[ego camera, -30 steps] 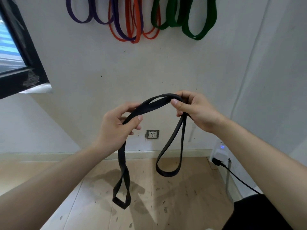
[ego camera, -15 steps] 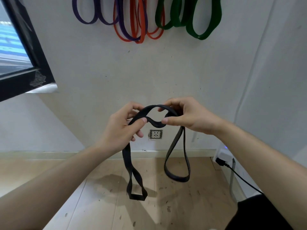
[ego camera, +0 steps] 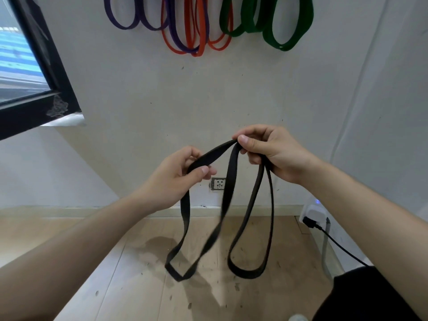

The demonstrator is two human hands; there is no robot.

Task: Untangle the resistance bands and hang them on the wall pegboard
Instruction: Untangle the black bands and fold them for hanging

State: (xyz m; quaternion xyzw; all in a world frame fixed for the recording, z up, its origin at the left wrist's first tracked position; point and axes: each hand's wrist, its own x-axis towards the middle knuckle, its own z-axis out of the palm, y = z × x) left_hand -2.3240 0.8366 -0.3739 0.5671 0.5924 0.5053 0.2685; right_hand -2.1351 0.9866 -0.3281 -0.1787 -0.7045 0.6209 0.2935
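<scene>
Head view: the left hand (ego camera: 171,181) pinches the black band (ego camera: 229,179) between thumb and curled fingers. The right hand (ego camera: 273,154), just beside and higher, grips its top bend. Two loops dangle above the floor (ego camera: 115,286). Purple bands (ego camera: 121,26), orange bands (ego camera: 198,51) and green bands (ego camera: 284,46) hang on the wall (ego camera: 208,100) above.

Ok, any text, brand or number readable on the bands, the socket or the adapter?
No text reads anywhere.
Black rubber resistance band: no print shows.
Wide green hanging band: pale fleck, too small to read.
White wall socket: slots only.
White plug-in adapter: blue light, no lettering.
</scene>
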